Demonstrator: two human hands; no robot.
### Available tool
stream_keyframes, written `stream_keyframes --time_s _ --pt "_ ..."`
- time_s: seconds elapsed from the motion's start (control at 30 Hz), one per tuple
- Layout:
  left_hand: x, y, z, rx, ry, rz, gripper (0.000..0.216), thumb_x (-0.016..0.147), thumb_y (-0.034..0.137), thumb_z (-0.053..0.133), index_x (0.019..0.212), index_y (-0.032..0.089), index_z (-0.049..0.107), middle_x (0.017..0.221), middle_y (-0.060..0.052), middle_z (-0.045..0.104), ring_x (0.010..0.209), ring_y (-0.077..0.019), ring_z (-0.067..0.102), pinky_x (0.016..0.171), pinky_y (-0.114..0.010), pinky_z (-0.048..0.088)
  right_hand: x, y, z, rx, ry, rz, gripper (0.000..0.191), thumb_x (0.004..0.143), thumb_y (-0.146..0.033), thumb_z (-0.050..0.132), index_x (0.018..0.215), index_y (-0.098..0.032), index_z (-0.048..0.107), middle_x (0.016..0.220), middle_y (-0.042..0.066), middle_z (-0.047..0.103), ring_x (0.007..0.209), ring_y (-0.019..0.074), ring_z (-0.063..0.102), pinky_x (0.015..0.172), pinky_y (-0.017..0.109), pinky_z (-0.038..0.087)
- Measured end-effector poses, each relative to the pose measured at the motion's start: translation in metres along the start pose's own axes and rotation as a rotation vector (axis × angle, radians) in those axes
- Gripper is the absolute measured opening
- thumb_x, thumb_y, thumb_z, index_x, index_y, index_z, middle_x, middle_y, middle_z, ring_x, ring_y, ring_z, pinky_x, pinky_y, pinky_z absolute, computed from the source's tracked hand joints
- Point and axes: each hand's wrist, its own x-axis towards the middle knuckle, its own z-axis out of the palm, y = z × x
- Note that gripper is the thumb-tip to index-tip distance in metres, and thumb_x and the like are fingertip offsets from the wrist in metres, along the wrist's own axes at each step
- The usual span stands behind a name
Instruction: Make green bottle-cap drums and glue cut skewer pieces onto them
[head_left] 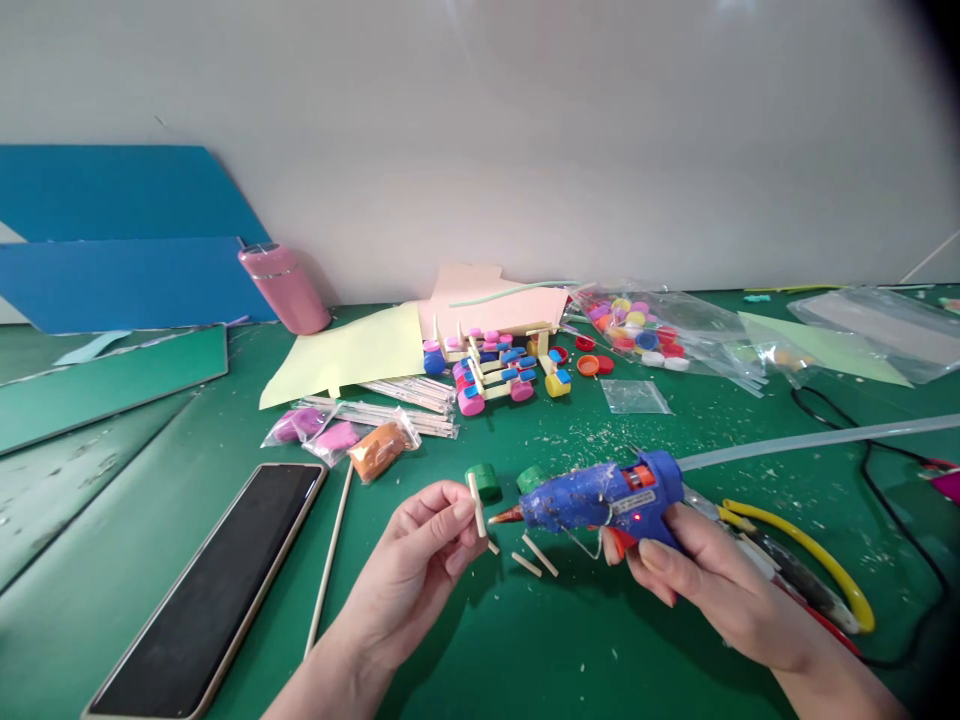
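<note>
Between thumb and fingers my left hand (pixel 420 545) pinches a short wooden stick (pixel 477 506), held nearly upright. My right hand (pixel 705 570) grips a blue hot glue gun (pixel 600 498), a finger at its orange trigger and a red light lit on its side. The nozzle points left, close to the stick; whether they touch I cannot tell. A long clear glue stick (pixel 817 440) runs out of the gun's back. Just behind lie two green bottle caps (pixel 486 482), one partly hidden by the gun. Short cut stick pieces (pixel 540 556) lie below the nozzle.
A phone (pixel 210 590) and a long stick (pixel 330 555) lie left. Behind are wrapped clay packets (pixel 381 450), small cap-wheeled assemblies (pixel 495 375) and a bag of coloured caps (pixel 637 325). Yellow-handled pliers (pixel 806 560) and a black cable (pixel 874 500) lie right. A pink cup (pixel 285 290) stands back left.
</note>
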Motion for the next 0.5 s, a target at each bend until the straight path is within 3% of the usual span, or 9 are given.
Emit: stream_keyframes --time_s 0.1,0.27,0.4,0.5 --pt "-0.001 0.000 0.000 0.000 -0.002 0.003 0.015 0.074 0.019 0.067 0.062 0.013 0.061 0.051 0.002 0.052 0.044 -0.0044 0.034 0.046 -0.019 0.024 0.003 0.004 -0.002 0.131 0.019 -0.084 0.027 0.090 -0.042 0.043 0.095 -0.018 0.056 0.070 0.001 0.051 0.051 0.0102 0.040 0.050 0.026 0.036" --pt "-0.001 -0.002 0.000 0.017 0.010 0.012 0.015 0.072 0.020 0.068 0.062 0.013 0.061 0.048 0.003 0.051 0.044 -0.0046 0.034 0.045 -0.019 0.024 0.006 0.005 -0.005 0.164 0.202 -0.092 0.024 0.082 -0.037 0.056 0.095 -0.018 0.057 0.075 0.004 0.056 0.049 0.0099 0.040 0.046 0.025 0.036" --pt "0.001 -0.004 -0.002 0.051 0.042 0.035 0.015 0.069 0.022 0.071 0.062 0.013 0.062 0.049 0.003 0.051 0.044 -0.0048 0.035 0.044 -0.019 0.024 0.010 0.007 -0.012 0.068 0.305 -0.129 0.019 0.084 -0.035 0.053 0.092 -0.018 0.056 0.064 0.000 0.050 0.051 0.0125 0.043 0.049 0.026 0.038" --pt "0.002 -0.004 -0.003 0.063 0.050 0.053 0.015 0.068 0.022 0.072 0.061 0.013 0.062 0.048 0.003 0.050 0.043 -0.0044 0.035 0.044 -0.018 0.025 0.011 0.006 -0.024 -0.142 0.436 -0.153 0.018 0.086 -0.037 0.050 0.086 -0.019 0.055 0.061 -0.001 0.052 0.056 0.0143 0.048 0.054 0.026 0.041"
